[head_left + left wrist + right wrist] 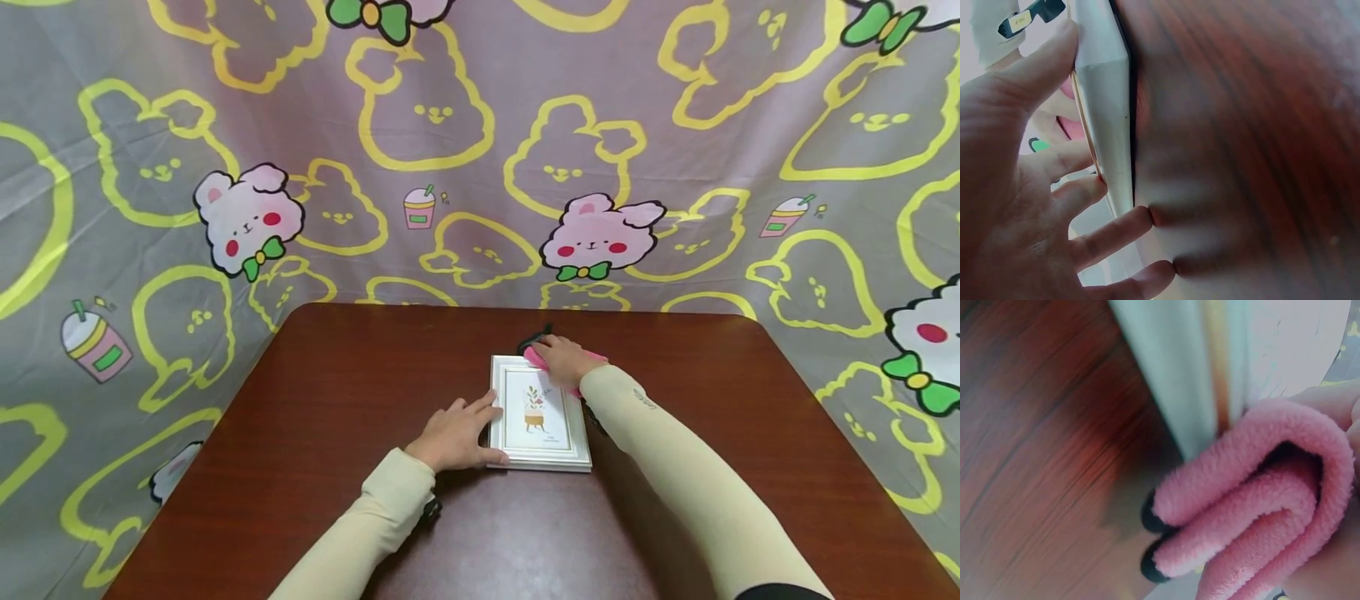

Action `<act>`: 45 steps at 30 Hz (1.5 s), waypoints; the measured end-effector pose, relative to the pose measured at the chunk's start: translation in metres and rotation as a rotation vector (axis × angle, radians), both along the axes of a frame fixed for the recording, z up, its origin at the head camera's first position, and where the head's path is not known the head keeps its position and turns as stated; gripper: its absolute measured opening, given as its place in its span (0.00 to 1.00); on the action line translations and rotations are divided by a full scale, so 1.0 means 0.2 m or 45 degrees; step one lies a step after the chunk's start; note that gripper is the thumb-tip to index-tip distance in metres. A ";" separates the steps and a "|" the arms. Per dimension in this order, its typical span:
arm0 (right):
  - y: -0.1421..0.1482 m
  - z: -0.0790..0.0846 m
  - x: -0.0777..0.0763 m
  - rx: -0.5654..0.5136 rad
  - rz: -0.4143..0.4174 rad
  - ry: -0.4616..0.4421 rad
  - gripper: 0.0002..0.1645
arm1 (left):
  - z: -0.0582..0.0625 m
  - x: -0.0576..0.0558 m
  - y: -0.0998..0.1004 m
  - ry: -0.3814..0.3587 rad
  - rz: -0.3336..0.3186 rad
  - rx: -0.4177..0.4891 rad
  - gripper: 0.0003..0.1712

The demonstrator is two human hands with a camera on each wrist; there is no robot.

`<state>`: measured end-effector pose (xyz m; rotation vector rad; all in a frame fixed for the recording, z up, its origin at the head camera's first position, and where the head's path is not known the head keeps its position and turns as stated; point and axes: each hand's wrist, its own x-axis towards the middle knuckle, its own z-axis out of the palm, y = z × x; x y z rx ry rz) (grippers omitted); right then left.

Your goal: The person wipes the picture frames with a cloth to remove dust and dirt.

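Observation:
A white picture frame [540,457] lies face up on the brown table, showing a print of a potted plant on a legged stand. At its lower left corner is my left hand [456,437], fingers spread, thumb on the near edge. In the left wrist view, two fingertips touch the table beside the frame's side [1107,112]. My right hand [564,363] holds a folded pink cloth [1260,481] with dark edging against the frame's upper right part. The right wrist view shows the cloth's plush layers over the frame's edge; most of the right fingers are hidden there.
The brown wooden table [360,375] extends around the frame on all sides. Behind and beside it hangs a grey-pink curtain [480,167] printed with cartoon rabbits and yellow outlines. Both forearms wear cream sleeves [660,467].

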<state>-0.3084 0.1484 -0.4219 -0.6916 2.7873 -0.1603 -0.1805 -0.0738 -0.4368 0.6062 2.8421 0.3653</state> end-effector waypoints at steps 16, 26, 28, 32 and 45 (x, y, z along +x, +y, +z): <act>-0.29 -0.02 0.02 0.016 0.110 0.063 0.37 | -0.01 0.00 0.00 0.052 -0.013 -0.025 0.47; -0.27 -0.04 -0.01 -0.007 0.097 0.058 0.37 | 0.00 0.00 0.00 0.055 0.003 -0.023 0.47; -0.24 -0.04 -0.01 0.000 0.083 0.046 0.36 | 0.00 0.00 0.00 0.051 0.002 -0.026 0.47; -0.16 -0.03 -0.01 0.012 0.051 0.029 0.38 | 0.00 0.00 0.00 0.040 0.004 -0.025 0.47; 0.05 -0.01 0.01 0.016 -0.027 -0.012 0.38 | 0.00 0.00 0.00 0.030 0.004 -0.002 0.47</act>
